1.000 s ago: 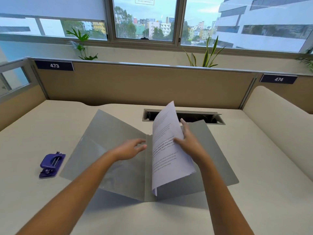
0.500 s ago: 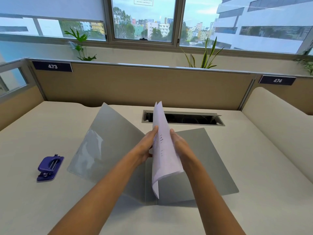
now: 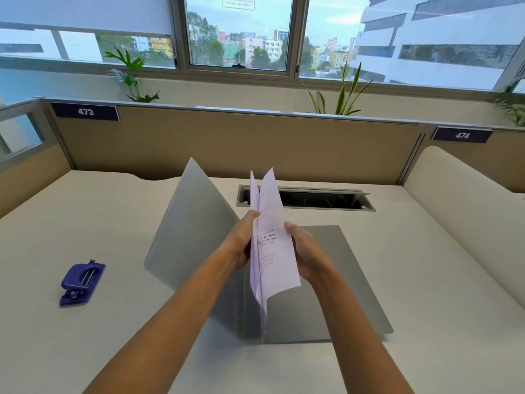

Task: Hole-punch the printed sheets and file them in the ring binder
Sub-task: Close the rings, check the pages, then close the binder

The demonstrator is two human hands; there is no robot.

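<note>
Both hands meet over the spine of the open binder, holding the sheets upright between them. The left hand presses against the sheets' left face, its fingers curled at their near edge; the right hand closes on the right face, thumb tip on the printed side. Together they clasp the sheets from both sides.

The sheets stand almost on edge, their tops fanned apart into two leaves above the hands, and their bottom corner hangs down toward the spine just below the grip. Printed lines show on the face turned toward the right hand. Whether the lower edge touches the spine cannot be told.

Left of the grip, the binder's left cover is lifted and tilts upward behind the left hand. Right of the grip, the other cover lies flat on the desk under the right wrist.

Well to the left of the hands, apart from the binder, the purple punch sits on the desk. Beyond the grip, a cable slot opens in the desk surface.
</note>
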